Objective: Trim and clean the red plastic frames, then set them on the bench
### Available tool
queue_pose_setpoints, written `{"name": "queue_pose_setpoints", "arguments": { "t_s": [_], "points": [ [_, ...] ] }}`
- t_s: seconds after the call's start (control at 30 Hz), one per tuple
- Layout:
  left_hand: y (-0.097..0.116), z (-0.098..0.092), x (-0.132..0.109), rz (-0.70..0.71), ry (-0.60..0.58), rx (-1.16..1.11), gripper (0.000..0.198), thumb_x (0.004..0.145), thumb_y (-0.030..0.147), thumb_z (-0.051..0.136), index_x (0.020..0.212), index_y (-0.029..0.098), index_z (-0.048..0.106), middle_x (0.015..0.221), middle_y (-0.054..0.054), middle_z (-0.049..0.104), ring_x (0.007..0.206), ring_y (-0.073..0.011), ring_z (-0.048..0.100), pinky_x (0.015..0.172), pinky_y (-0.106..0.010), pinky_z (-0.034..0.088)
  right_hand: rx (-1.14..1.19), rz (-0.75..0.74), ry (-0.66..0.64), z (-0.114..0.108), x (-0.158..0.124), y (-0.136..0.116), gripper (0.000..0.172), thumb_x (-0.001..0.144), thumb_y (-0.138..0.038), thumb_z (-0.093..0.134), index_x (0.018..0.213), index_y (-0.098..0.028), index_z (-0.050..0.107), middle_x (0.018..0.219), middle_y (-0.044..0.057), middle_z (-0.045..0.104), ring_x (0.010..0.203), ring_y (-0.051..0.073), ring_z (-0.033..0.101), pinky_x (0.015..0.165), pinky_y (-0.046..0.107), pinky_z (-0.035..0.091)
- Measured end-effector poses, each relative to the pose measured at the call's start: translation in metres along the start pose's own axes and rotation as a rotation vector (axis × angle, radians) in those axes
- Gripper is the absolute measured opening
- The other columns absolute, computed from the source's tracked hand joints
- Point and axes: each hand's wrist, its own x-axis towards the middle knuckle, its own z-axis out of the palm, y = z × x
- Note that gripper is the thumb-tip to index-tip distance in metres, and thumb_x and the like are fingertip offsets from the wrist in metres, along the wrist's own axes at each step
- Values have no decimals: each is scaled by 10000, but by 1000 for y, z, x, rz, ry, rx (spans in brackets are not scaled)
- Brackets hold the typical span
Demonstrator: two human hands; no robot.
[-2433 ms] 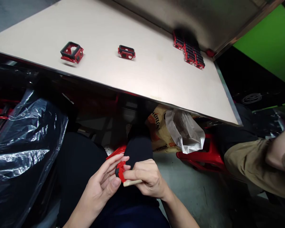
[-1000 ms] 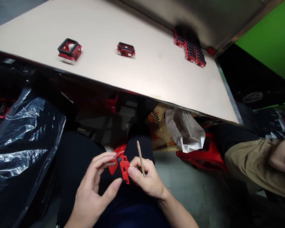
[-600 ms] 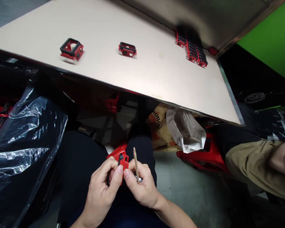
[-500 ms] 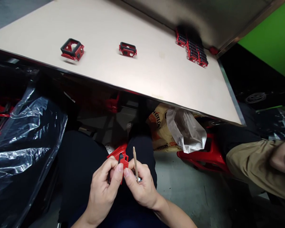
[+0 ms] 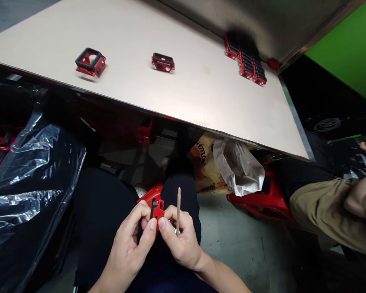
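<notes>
Red bracket [image 5: 157, 211] now in left-hand grip [image 5: 126, 246]

We are looking down at a black-edged red frame [image 5: 157, 212] and a pale wooden stick [image 5: 178, 207], while seeing a glossy black plastic sheet [image 5: 24, 211], a red stool [image 5: 262, 199], khaki trousers [image 5: 320, 207], a cream worktop [image 5: 183, 93] and a bright green panel [image 5: 338, 53].

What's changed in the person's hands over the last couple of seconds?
The stick has swung from lying nearly flat to standing upright in the right hand. The left hand has closed in, its fingers now gripping the red piece between both hands. The red frames on the table stayed put.
</notes>
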Motion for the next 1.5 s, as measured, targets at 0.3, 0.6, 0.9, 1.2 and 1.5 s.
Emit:
{"name": "queue_pose_setpoints", "arguments": {
  "t_s": [0.3,0.6,0.9,1.2,1.5],
  "points": [
    [-9,0,-8,-141,8,-156,312,993,404,567,730,240,527,726,37,451,614,-144,434,548,-228,421,-32,45,-31,-1,3,-3,321,945,-382,556,696,-214,446,528,-85,342,464,72,285,468,211,288],
    [-9,7,-3,-135,147,-147,421,1007,450,560,649,228,545,631,50,448,549,-132,413,504,-216,402,31,123,-54,3,0,2,390,954,-460,576,688,-210,439,522,-83,357,466,66,294,470,212,267],
    [2,-8,2,-101,60,-16,406,984,479,584,664,230,615,602,51,561,527,-120,504,510,-171,449,596,391,-77,5,7,5,490,847,-540,762,663,-198,465,435,-133,322,392,23,200,423,191,187],
    [8,-10,5,-74,43,48,433,977,497,575,640,234,641,593,42,603,502,-129,537,481,-183,449,537,402,-66,5,6,2,532,823,-610,757,654,-208,452,423,-131,322,388,29,212,418,195,184],
    [8,-9,-1,-142,84,18,453,955,556,592,637,234,626,573,50,502,486,-125,388,431,-246,316,443,330,-80,5,4,3,527,861,-626,705,677,-208,442,461,-116,348,406,31,246,425,191,225]
  ]
}}
